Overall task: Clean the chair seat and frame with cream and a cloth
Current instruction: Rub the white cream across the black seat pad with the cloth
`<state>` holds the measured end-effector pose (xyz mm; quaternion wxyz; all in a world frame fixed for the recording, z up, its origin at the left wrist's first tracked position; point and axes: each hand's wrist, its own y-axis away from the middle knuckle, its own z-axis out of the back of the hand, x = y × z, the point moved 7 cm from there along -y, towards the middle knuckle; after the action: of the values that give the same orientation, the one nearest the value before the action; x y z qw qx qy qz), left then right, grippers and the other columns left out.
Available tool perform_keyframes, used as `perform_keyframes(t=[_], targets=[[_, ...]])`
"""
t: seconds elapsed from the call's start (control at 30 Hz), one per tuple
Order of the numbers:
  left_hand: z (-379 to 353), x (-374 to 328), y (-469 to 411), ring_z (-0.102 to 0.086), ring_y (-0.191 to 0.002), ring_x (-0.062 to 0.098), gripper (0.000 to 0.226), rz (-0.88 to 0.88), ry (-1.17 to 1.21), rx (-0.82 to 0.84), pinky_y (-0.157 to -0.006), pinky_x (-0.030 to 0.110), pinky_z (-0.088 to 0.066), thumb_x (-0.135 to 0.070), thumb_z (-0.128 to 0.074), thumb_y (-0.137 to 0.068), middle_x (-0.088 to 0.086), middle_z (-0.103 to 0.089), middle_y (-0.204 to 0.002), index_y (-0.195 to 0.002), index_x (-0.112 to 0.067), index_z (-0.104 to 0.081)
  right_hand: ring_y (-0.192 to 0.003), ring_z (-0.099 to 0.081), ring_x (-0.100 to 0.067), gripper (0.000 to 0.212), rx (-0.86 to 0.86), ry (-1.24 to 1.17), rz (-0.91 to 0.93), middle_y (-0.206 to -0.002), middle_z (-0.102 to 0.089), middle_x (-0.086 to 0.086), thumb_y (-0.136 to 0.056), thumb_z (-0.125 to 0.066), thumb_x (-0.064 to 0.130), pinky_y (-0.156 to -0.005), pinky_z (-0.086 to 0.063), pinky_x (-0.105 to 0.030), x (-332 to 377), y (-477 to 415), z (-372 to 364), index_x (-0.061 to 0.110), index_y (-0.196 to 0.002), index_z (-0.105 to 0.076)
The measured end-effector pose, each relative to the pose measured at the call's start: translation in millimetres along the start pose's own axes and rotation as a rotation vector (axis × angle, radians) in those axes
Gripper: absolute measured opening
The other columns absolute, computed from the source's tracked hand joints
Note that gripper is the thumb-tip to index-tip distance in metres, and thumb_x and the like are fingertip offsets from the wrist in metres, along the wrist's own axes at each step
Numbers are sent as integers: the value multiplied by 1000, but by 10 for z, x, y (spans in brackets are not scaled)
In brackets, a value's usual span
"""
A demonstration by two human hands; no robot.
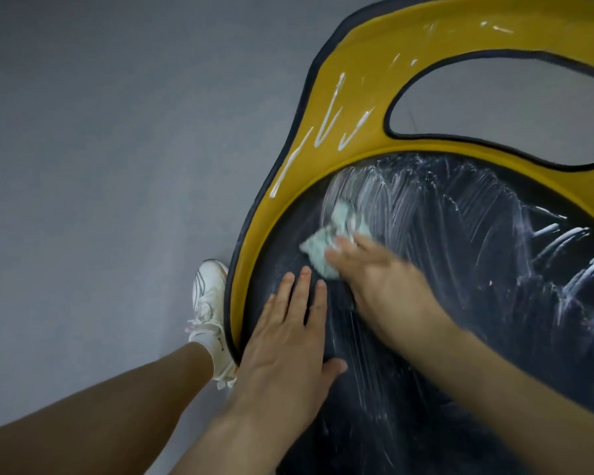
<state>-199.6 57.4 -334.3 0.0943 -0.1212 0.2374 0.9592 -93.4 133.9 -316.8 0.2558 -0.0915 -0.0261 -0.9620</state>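
Note:
The chair's dark round seat (460,320) fills the lower right, smeared with white cream streaks. A yellow frame (354,97) with a dark edge curves around it, with lines of unspread cream (326,132) on its left part. My right hand (381,279) presses a crumpled pale green cloth (330,241) onto the left part of the seat; the hand is blurred. My left hand (288,341) lies flat on the seat's left edge, fingers straight, holding nothing.
Grey floor (100,132) spreads to the left and behind the chair. A bare leg (124,395) with a white sneaker (210,303) stands against the frame's left rim. The frame has an open cut-out (494,97) at the top right.

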Motion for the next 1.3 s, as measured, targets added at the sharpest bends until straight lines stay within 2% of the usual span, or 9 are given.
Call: perform_keyframes(t=[0.13,0.27,0.43,0.6,0.8,0.93,1.07,1.2,1.3], targets=[[-14,-4,-45,39,-144,18,99,38,-20,61,-123,36,13,-63,-45,-97,-3,45,-153,-143,-27,34,-123,-58,-23,64,5,-53,28,-132,-62,0,-65,-82,4,-85,-58,-34,18,289,-17,16,-124,-64],[-15,-8,-60,40,-143,18,98,46,-30,104,-124,37,11,-65,-42,-97,-2,48,-150,-148,-27,33,-130,-45,-24,50,26,90,-31,-147,-41,2,-90,-55,7,-87,-51,-40,-214,-530,-45,23,-136,-44],[36,-22,-44,40,-143,16,97,27,-3,70,-124,35,11,-62,-43,-98,-4,47,-152,-150,-28,31,-119,-53,-28,38,14,148,-61,-130,-54,-1,-91,-52,2,-75,-50,-41,-434,-1064,-46,19,-124,-54],[67,-12,-155,35,-146,17,98,32,-21,49,-124,35,10,-62,-44,-98,0,43,-155,-152,-24,28,-115,-55,-26,44,-20,94,-136,-138,-45,1,-88,-59,7,-80,-50,-38,-396,-346,2,23,-127,-47],[192,-81,-262,28,-149,17,102,12,-17,62,-125,34,6,-59,-53,-96,0,36,-159,-156,-25,22,-126,-57,-18,60,8,80,-128,-134,-60,7,-73,-80,8,-75,-58,-30,-437,691,24,24,-127,-60],[333,-102,-426,24,-151,19,101,-13,-93,120,-126,35,1,-56,-56,-96,2,35,-160,-158,-25,18,-108,-61,-25,43,1,106,-184,-125,-54,3,-88,-58,7,-72,-54,-37,-711,88,110,27,-124,-49],[375,-90,-560,24,-151,19,96,-14,-94,101,-124,33,2,-57,-50,-98,1,34,-161,-157,-27,19,-98,-62,-33,36,-2,189,-234,-118,-57,-6,-88,-49,4,-72,-50,-42,-1100,-835,196,20,-120,-53],[382,-204,-679,23,-151,24,95,9,-138,137,-125,38,-2,-58,-47,-99,4,32,-161,-157,-24,20,-100,-59,-36,25,-11,194,-222,-107,-59,-9,-88,-48,2,-65,-36,-38,-1153,-1097,183,13,-108,-58],[428,-255,-747,21,-152,24,95,-6,-145,137,-125,38,-4,-55,-50,-100,5,31,-162,-158,-22,18,-92,-59,-28,18,-79,160,-168,-100,-58,-3,-86,-60,5,-58,-33,-33,-901,-697,184,15,-101,-58]])
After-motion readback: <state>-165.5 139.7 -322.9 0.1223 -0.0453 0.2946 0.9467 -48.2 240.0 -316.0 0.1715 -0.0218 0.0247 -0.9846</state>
